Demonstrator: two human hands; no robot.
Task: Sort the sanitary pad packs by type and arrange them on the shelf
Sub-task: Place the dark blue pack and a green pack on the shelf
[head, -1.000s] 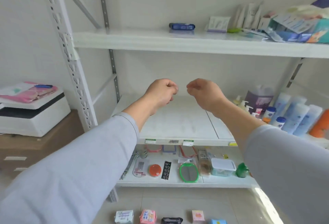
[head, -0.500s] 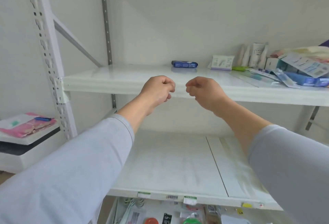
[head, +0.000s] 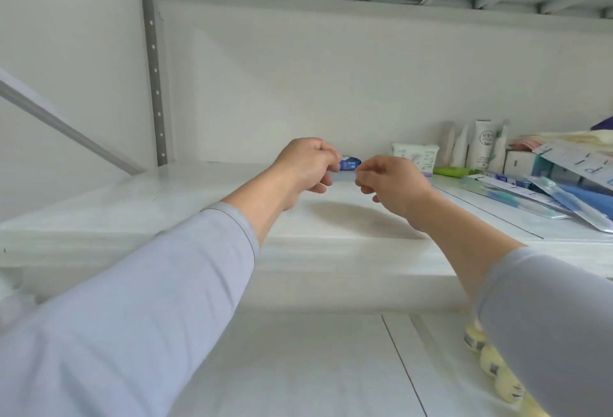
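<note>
Fingers, left: curled into a loose fist on my left hand [head: 303,164], knuckles up, thumb tucked against the forefinger; nothing visible inside them.
Fingers, right: curled the same way on my right hand [head: 391,184], tips bent down toward the palm; nothing visible held.
Position of hands: both raised side by side over the upper shelf [head: 139,204], a small gap between them, neither touching the board.
Sleeves: pale grey-blue, reaching to each forearm.
Pad pack: one small blue pack [head: 351,163] lies flat at the back of the upper shelf against the wall, showing in the gap between my hands, partly hidden by my left knuckles.
White pack: a white pack [head: 415,156] with pale print stands just right of the blue one, behind my right hand; type cannot be read.
Other stock, right: upright white tubes [head: 481,144], a green item [head: 456,171] lying flat, and a heap of boxed toothbrushes [head: 517,192] and cartons.
Lower shelf: white board, with small round yellow items [head: 491,358] at its right, partly under my right sleeve.
</note>
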